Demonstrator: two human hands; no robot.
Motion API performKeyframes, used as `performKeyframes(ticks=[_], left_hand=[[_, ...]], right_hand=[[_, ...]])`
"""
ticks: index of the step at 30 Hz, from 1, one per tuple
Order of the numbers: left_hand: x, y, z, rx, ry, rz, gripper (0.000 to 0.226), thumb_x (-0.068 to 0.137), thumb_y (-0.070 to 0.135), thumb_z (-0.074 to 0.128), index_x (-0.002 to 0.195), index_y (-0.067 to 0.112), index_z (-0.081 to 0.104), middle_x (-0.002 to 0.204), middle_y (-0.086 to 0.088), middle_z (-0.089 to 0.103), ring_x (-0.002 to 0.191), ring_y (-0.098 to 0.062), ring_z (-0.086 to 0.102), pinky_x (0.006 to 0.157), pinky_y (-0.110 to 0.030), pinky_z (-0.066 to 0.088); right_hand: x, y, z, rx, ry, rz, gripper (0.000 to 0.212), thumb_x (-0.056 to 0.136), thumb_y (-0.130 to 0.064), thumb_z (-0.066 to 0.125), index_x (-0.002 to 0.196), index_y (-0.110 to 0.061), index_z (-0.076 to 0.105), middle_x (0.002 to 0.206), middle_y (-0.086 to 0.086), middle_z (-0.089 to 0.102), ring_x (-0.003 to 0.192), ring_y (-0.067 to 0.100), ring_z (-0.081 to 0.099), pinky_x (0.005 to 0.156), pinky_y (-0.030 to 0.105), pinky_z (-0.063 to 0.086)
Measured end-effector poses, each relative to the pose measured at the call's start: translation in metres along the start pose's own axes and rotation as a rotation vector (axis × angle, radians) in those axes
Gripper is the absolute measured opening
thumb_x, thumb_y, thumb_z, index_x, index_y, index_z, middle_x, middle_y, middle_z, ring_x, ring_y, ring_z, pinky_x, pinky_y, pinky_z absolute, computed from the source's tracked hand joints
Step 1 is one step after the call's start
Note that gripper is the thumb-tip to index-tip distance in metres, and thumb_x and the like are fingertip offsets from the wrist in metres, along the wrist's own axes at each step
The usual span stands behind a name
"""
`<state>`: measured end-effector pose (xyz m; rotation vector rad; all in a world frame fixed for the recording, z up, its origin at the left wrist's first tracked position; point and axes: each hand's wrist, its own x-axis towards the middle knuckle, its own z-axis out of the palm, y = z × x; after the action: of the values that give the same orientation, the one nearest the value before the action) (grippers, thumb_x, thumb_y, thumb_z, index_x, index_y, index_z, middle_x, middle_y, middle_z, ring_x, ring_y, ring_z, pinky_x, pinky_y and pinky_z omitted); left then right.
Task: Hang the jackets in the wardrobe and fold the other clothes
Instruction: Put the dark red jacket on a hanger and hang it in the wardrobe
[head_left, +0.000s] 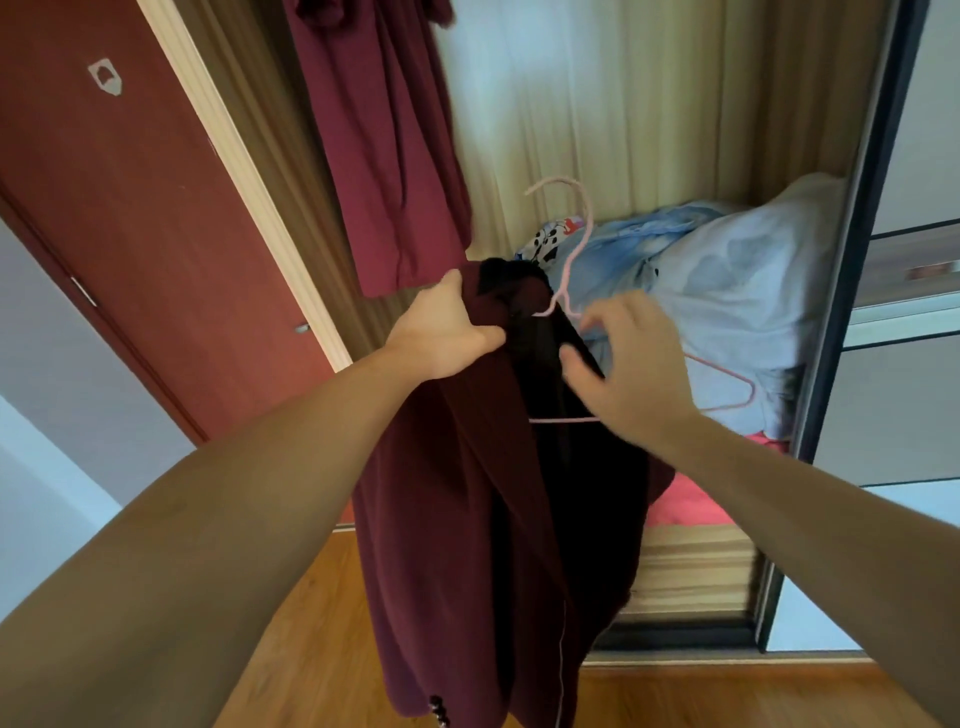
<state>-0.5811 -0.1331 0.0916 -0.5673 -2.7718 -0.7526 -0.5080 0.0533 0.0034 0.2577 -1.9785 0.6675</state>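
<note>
A dark maroon jacket (457, 519) with a black lining hangs in front of me. My left hand (441, 332) grips it at the collar and shoulder. A pink wire hanger (571, 249) is partly inside the jacket, its hook pointing up and its right corner sticking out bare. My right hand (623, 364) hovers at the hanger's neck and the lining with fingers spread and curved; whether it pinches the wire is unclear. Another maroon garment (384, 145) hangs inside the open wardrobe (649, 104).
Light blue bedding (737, 280) and a printed cloth (545, 241) lie piled on the wardrobe shelf above a pink layer (685, 504). A sliding door frame (852, 260) stands at the right, a red-brown room door (130, 208) at the left. The floor (322, 623) is wood.
</note>
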Motion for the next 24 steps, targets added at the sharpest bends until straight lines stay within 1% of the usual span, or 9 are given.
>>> performKeyframes(ticks=[2,5,8,11,13,15,17,21,24], left_hand=[[0.003,-0.003,-0.008,0.002,0.040,-0.016,0.055,0.064,0.042,0.072,0.108,0.016,0.051,0.096,-0.001,0.064,0.086,-0.020,0.063,0.081,-0.042,0.055],[0.004,0.004,-0.017,-0.021,0.069,0.026,0.048,0.065,0.040,0.072,0.099,0.017,0.049,0.088,0.000,0.063,0.076,-0.016,0.063,0.072,-0.043,0.057],[0.000,0.008,-0.029,-0.039,0.114,0.077,0.040,0.066,0.038,0.073,0.090,0.023,0.045,0.081,0.003,0.062,0.070,-0.008,0.061,0.063,-0.036,0.055],[-0.008,0.002,-0.048,-0.086,0.185,0.127,0.039,0.069,0.032,0.076,0.083,0.034,0.040,0.078,0.015,0.057,0.064,0.014,0.057,0.054,-0.007,0.045],[-0.015,-0.006,-0.063,-0.125,0.215,0.140,0.037,0.067,0.034,0.076,0.089,0.034,0.046,0.082,0.015,0.060,0.068,0.016,0.057,0.057,-0.004,0.044],[-0.021,-0.018,-0.079,-0.124,0.224,0.118,0.048,0.064,0.039,0.074,0.104,0.024,0.053,0.090,0.012,0.065,0.077,0.007,0.062,0.062,-0.008,0.048],[-0.027,-0.040,-0.093,-0.116,0.244,0.089,0.050,0.066,0.036,0.076,0.109,0.025,0.052,0.090,0.018,0.063,0.077,0.016,0.059,0.061,-0.002,0.043],[-0.043,-0.088,-0.115,-0.117,0.284,0.030,0.052,0.068,0.031,0.079,0.111,0.036,0.050,0.093,0.026,0.061,0.081,0.023,0.055,0.064,0.004,0.037],[-0.051,-0.112,-0.126,-0.140,0.299,0.004,0.056,0.059,0.039,0.075,0.109,0.041,0.052,0.093,0.029,0.064,0.084,0.020,0.058,0.067,0.003,0.038]], right_hand=[[-0.030,0.001,0.012,-0.008,-0.204,-0.074,0.016,0.080,-0.029,0.062,0.076,-0.014,0.059,0.074,0.002,0.055,0.070,0.026,0.058,0.063,0.033,0.041],[-0.054,0.002,0.039,-0.052,-0.417,0.260,0.014,0.079,-0.034,0.061,0.079,-0.021,0.055,0.078,-0.003,0.061,0.076,0.027,0.063,0.065,0.036,0.050],[-0.052,0.011,0.060,-0.036,-0.377,0.478,0.030,0.077,-0.034,0.068,0.092,-0.023,0.045,0.097,0.001,0.052,0.089,0.031,0.058,0.071,0.041,0.049],[-0.044,0.015,0.078,-0.019,-0.304,0.680,0.059,0.070,-0.037,0.078,0.112,-0.014,0.044,0.115,0.011,0.049,0.108,0.035,0.053,0.086,0.049,0.048],[-0.038,0.016,0.090,0.012,-0.298,0.769,0.060,0.071,-0.032,0.078,0.117,-0.014,0.043,0.118,0.016,0.054,0.109,0.038,0.055,0.087,0.047,0.048],[-0.028,0.021,0.099,0.052,-0.331,0.715,0.043,0.076,-0.022,0.071,0.114,-0.017,0.050,0.110,0.019,0.063,0.104,0.040,0.060,0.081,0.042,0.047],[-0.014,0.029,0.099,0.069,-0.356,0.636,0.027,0.081,-0.023,0.069,0.107,-0.018,0.062,0.102,0.020,0.069,0.100,0.040,0.064,0.079,0.040,0.049],[0.013,0.041,0.096,0.096,-0.368,0.492,0.024,0.086,-0.030,0.071,0.102,-0.013,0.073,0.104,0.017,0.070,0.103,0.034,0.063,0.085,0.037,0.049],[0.026,0.040,0.091,0.186,-0.370,0.367,0.011,0.086,-0.021,0.072,0.083,-0.011,0.072,0.077,0.005,0.067,0.082,0.027,0.064,0.068,0.023,0.042]])
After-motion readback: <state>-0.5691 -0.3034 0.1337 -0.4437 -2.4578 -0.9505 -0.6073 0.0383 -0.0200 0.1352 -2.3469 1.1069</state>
